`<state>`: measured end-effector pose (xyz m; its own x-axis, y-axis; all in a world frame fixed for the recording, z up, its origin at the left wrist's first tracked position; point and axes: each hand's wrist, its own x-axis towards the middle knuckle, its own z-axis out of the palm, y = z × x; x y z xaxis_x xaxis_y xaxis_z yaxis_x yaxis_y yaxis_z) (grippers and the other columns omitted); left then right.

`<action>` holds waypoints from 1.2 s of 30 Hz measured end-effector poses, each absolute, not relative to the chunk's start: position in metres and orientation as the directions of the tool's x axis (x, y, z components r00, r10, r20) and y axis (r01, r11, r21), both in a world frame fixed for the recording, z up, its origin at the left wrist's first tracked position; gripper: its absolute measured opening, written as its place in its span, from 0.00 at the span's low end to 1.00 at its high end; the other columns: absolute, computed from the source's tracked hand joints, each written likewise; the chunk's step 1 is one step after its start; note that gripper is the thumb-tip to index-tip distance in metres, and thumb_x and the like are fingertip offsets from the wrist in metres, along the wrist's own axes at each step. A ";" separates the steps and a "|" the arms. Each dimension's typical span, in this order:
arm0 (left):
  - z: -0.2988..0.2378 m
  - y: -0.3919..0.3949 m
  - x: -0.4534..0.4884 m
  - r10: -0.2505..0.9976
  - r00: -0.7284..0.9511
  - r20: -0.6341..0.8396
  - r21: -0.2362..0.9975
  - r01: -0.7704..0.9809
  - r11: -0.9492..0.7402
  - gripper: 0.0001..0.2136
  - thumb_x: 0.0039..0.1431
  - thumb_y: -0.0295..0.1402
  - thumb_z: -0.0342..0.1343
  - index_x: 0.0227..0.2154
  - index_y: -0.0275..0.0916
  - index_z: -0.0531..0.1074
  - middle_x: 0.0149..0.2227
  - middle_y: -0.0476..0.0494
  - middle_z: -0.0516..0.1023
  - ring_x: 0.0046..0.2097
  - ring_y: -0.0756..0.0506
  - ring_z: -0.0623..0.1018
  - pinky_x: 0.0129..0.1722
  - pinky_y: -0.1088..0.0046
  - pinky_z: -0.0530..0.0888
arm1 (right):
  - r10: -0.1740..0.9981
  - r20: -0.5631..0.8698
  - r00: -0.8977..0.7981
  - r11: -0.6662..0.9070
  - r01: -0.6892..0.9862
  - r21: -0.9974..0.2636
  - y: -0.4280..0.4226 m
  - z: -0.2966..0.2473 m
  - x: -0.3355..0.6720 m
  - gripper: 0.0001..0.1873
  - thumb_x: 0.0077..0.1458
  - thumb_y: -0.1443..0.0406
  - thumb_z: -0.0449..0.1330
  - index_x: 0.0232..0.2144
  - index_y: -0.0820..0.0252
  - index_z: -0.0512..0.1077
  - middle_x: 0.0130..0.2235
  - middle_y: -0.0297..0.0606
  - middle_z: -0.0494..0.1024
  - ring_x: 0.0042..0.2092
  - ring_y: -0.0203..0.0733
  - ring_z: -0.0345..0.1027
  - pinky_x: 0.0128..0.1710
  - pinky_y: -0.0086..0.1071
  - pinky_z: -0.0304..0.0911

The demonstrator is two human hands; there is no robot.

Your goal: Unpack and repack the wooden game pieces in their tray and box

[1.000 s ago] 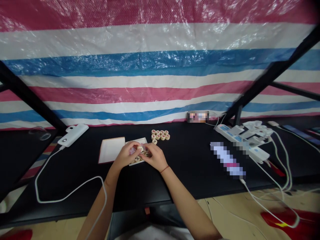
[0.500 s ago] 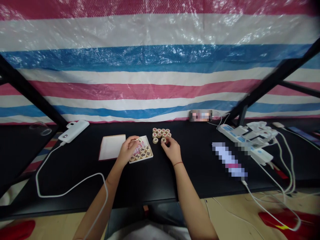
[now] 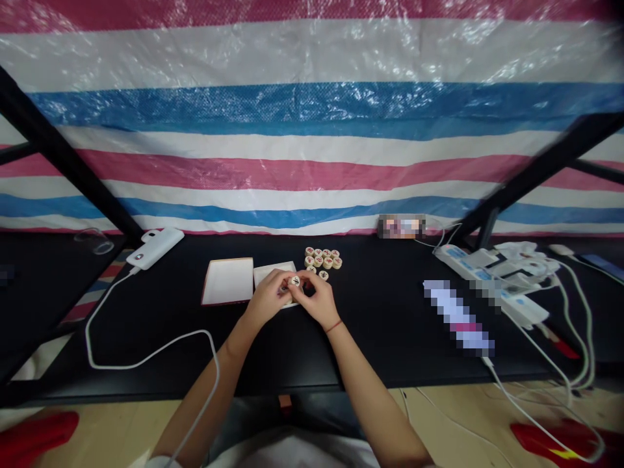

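Note:
Over the open white box [image 3: 275, 266], my left hand [image 3: 266, 298] and my right hand [image 3: 319, 300] meet fingertip to fingertip. Between them is a round Chinese chess piece [image 3: 295, 281] with a dark character facing up, pinched by the fingers of both. Most of the box and the pieces inside are hidden beneath the hands. Just beyond my right hand, several red-marked chess pieces [image 3: 318, 261] stand in two rows on the black table. In front of those rows sit two more, one of them a dark-marked piece [image 3: 324, 275] near my right knuckles.
The shallow box lid [image 3: 228, 281] lies left of the box. A white device [image 3: 156, 248] with a looping cable [image 3: 146, 356] is farther left. On the right are a blurred-out phone [image 3: 458, 316] and a power strip [image 3: 468, 266] with plugs. A striped sheet [image 3: 312, 162] hangs behind.
My right hand has let go of a dark-marked piece beside the rows and moved left to my left hand. A piece now shows between both hands. The view has shifted slightly.

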<state>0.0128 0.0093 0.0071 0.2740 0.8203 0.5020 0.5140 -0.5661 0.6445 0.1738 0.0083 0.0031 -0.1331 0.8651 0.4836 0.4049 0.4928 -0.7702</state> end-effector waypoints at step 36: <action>0.005 0.020 -0.007 0.894 0.251 0.372 0.588 0.681 -0.436 0.08 0.61 0.31 0.51 0.38 0.41 0.75 0.34 0.46 0.80 0.36 0.47 0.77 0.40 0.70 0.71 | 0.911 0.379 0.162 0.108 0.793 -0.599 0.037 -0.026 0.221 0.10 0.53 0.60 0.57 0.36 0.57 0.71 0.39 0.39 0.78 0.40 0.47 0.68 0.42 0.38 0.60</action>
